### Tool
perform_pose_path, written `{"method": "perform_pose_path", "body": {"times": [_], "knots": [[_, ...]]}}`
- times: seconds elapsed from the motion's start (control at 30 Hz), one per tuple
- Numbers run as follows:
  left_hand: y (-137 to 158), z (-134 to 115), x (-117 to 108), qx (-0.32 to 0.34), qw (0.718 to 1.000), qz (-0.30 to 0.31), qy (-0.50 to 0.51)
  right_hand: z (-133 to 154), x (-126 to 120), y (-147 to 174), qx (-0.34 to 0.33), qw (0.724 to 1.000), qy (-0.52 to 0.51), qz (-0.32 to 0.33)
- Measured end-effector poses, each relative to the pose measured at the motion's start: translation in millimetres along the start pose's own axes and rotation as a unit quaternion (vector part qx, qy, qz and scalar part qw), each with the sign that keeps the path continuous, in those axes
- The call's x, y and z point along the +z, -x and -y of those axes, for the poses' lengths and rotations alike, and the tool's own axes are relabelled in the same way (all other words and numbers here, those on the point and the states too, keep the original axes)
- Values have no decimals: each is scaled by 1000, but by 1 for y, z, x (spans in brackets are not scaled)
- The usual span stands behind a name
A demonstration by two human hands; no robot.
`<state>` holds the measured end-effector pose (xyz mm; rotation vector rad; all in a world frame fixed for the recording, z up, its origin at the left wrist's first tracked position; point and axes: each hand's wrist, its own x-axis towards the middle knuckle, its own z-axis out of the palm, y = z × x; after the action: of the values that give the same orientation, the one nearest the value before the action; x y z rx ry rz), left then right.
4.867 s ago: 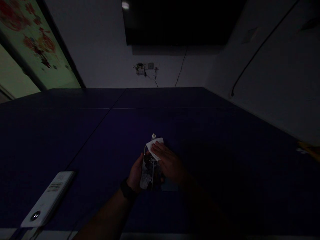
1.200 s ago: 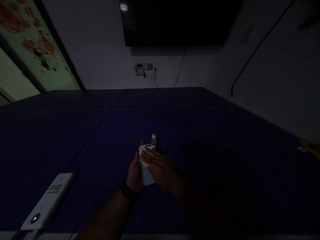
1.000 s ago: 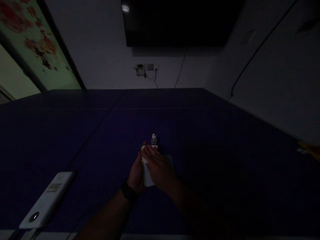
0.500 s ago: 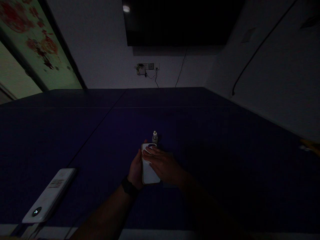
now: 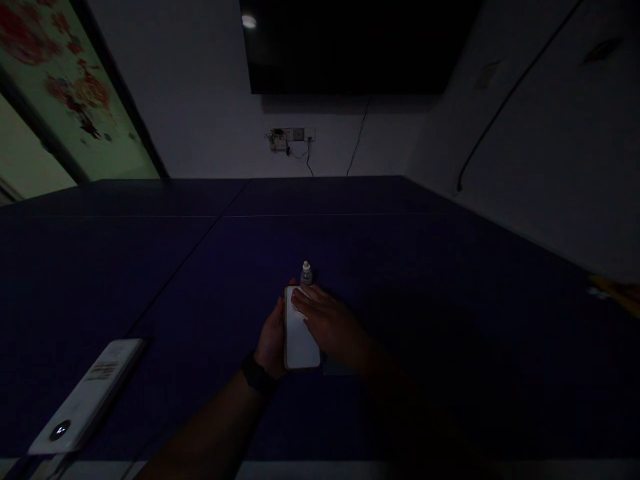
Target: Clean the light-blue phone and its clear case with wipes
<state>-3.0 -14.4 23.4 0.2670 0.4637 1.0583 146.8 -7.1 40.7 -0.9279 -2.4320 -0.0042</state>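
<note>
A pale-faced phone (image 5: 302,347) with a thin dark golden edge lies in my left hand (image 5: 271,340). That hand is closed around the phone's left side, thumb along the edge and a fingertip showing past the top. My right hand (image 5: 333,327) rests flat over the phone's upper right part, fingers stretched and close together. A whitish patch shows at its fingertips; I cannot tell whether it is a thin wipe or glare. Just beyond the phone stands a small clear bottle (image 5: 307,275) with a white cap. A dark flat sheet (image 5: 337,368) lies partly hidden below my right hand.
The dark blue table (image 5: 190,373) has a seam running across it. A white power bank (image 5: 87,393) with a lit round display and cables lies at left. Wall sockets (image 5: 293,135) and a black screen (image 5: 360,47) are beyond. A yellow item (image 5: 615,293) sits far right. Light is dim.
My right hand has slid slightly right across the phone, uncovering more of its upper left face. My left hand keeps its hold. The view has shifted a little.
</note>
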Motion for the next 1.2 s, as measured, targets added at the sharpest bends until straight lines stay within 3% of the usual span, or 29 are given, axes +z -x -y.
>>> {"method": "perform_pose_path", "body": {"times": [0.2, 0.37, 0.6, 0.73, 0.9, 0.97, 1.1, 1.2], "knots": [[-1, 1, -1, -7, 1000, 16, -17, 3, -3, 1, -30, 999, 2, 24], [1, -2, 2, -2, 1000, 17, -11, 5, -4, 4, 7, 1000, 18, -18], [2, -5, 5, 10, 1000, 24, -12, 0, -10, 9, -40, 999, -33, 16], [3, -6, 8, 24, 999, 22, -7, -7, -10, 11, 47, 988, -122, -86], [4, -7, 4, -40, 998, 35, -42, -5, -1, 10, 207, 915, -300, -170], [4, -6, 2, -21, 998, 43, -44, -4, 1, 9, 188, 924, -289, -168], [1, -4, 2, 36, 999, 18, -28, -2, 3, 9, 42, 978, -164, -125], [0, -3, 4, 38, 999, -8, -38, -3, 8, 9, 12, 990, -105, -91]]}}
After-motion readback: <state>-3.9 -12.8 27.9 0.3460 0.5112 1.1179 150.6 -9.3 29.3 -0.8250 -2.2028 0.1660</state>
